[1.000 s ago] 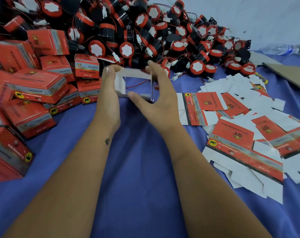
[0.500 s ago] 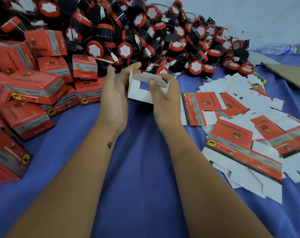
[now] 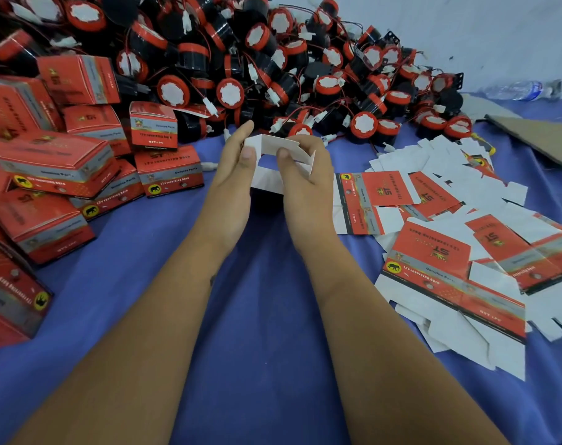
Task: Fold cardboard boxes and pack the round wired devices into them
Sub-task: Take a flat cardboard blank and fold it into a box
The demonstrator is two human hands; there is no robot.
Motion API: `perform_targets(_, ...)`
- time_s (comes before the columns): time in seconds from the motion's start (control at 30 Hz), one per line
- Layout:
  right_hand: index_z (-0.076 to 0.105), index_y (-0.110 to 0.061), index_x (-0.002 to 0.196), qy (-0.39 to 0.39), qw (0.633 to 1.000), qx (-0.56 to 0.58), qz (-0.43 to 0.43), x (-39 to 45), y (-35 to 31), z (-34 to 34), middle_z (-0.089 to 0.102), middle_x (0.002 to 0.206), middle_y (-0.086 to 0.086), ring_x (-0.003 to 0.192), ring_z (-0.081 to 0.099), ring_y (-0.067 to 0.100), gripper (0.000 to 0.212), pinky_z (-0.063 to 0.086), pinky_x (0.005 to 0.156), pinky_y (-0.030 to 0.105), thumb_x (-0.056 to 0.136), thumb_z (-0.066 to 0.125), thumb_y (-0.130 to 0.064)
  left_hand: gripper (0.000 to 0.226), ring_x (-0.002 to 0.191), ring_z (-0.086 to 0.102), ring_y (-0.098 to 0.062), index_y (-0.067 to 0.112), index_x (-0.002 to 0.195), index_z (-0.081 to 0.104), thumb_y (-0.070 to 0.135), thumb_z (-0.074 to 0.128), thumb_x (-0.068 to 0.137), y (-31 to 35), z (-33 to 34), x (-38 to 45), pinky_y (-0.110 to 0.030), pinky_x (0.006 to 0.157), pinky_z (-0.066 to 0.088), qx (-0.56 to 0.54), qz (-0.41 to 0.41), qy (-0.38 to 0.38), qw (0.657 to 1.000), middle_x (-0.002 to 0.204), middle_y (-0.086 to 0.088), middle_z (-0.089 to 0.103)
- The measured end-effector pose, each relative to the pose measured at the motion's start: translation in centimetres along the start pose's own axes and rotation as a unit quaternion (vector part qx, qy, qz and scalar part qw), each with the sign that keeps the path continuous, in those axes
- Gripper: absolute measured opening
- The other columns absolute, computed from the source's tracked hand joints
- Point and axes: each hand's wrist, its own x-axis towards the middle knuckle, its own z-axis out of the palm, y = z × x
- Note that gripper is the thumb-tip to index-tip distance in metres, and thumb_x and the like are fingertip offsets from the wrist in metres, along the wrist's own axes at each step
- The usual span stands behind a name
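Pinching the half-formed white cardboard box [image 3: 273, 168] above the blue cloth [image 3: 257, 300] with left hand [image 3: 233, 181] and right hand [image 3: 305, 181], thumbs should probably crease each flap squarely before tucking.

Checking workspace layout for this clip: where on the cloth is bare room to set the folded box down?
Bare blue cloth lies between and beneath the forearms, bordered left by finished boxes and right by flat blanks. Crowded: the device pile behind both hands, left and right, holding the half-folded box.
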Motion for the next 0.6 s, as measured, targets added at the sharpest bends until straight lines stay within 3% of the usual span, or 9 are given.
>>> perform_targets(0.1, 0.061, -0.028, 0.112, -0.044, 0.993, 0.08, 0.076, 0.1, -0.3, -0.2, 0.057, 0.125, 0.004, 0.125, 0.046, 0.024, 0.035, 0.045, 0.101, 0.044, 0.078, 0.054, -0.032, 0.028, 0.135, 0.042, -0.003, 0.045, 0.132, 0.046, 0.038, 0.038, 0.106, 0.0, -0.1, 0.2, -0.034, 0.117, 0.033, -0.048, -0.041, 0.022, 0.998, 0.148, 0.012, 0.046)
perform_targets(0.17, 0.059, -0.024, 0.121, -0.057, 0.99, 0.092, 0.088, 0.3, -0.1, -0.4, 0.057, 0.129, 0.001, 0.123, 0.049, 0.018, 0.04, 0.047, 0.096, 0.034, 0.082, 0.053, -0.021, 0.035, 0.134, 0.049, -0.018, 0.031, 0.135, 0.051, 0.035, 0.04, 0.102, 0.2, -0.1, 0.3, -0.043, 0.116, 0.036, -0.08, -0.061, 0.027, 0.995, 0.144, 0.002, 0.053)
perform_targets(0.23, 0.057, -0.023, 0.121, -0.052, 0.992, 0.087, 0.072, 0.4, 0.3, -0.5, 0.059, 0.123, -0.004, 0.115, 0.055, 0.014, 0.038, 0.05, 0.095, 0.033, 0.088, 0.054, -0.004, 0.037, 0.127, 0.055, -0.024, 0.02, 0.138, 0.052, 0.03, 0.038, 0.104, 0.4, 0.0, 0.4, -0.041, 0.108, 0.044, -0.097, -0.06, 0.025, 0.993, 0.136, -0.004, 0.06)
perform_targets(0.33, 0.058, -0.027, 0.113, -0.024, 0.998, 0.037, 0.044, 0.7, 0.8, -0.5, 0.062, 0.116, -0.005, 0.108, 0.059, 0.013, 0.039, 0.052, 0.092, 0.031, 0.089, 0.054, 0.003, 0.03, 0.119, 0.058, -0.013, 0.031, 0.132, 0.054, 0.03, 0.038, 0.107, 0.6, 0.3, 0.2, -0.026, 0.095, 0.048, -0.069, -0.065, 0.027, 0.995, 0.13, 0.006, 0.063)
perform_targets(0.4, 0.06, -0.026, 0.111, -0.012, 0.999, 0.021, 0.036, 0.8, 0.9, -0.5, 0.063, 0.117, -0.003, 0.107, 0.058, 0.014, 0.036, 0.051, 0.091, 0.031, 0.09, 0.051, 0.003, 0.027, 0.127, 0.051, -0.011, 0.037, 0.131, 0.051, 0.033, 0.038, 0.107, 0.6, 0.5, -0.1, -0.024, 0.103, 0.043, -0.025, -0.054, 0.017, 0.998, 0.138, 0.006, 0.055)
perform_targets(0.5, 0.062, -0.025, 0.105, 0.007, 0.996, 0.07, 0.061, 0.7, 0.8, -0.6, 0.063, 0.119, 0.002, 0.114, 0.057, 0.021, 0.025, 0.046, 0.103, 0.043, 0.096, 0.048, -0.006, 0.036, 0.132, 0.041, -0.005, 0.033, 0.142, 0.043, 0.039, 0.035, 0.106, 0.8, 0.8, -0.6, -0.013, 0.102, 0.036, 0.052, -0.029, 0.001, 0.998, 0.147, 0.008, 0.043)
perform_targets(0.6, 0.064, -0.022, 0.099, 0.018, 0.988, 0.134, 0.08, 0.6, 0.6, -0.6, 0.065, 0.118, 0.01, 0.117, 0.057, 0.028, 0.02, 0.042, 0.106, 0.053, 0.095, 0.049, -0.009, 0.04, 0.138, 0.034, -0.009, 0.027, 0.146, 0.037, 0.037, 0.035, 0.106, 0.9, 1.0, -0.9, -0.028, 0.114, 0.03, 0.113, 0.014, -0.006, 0.993, 0.147, 0.008, 0.037)
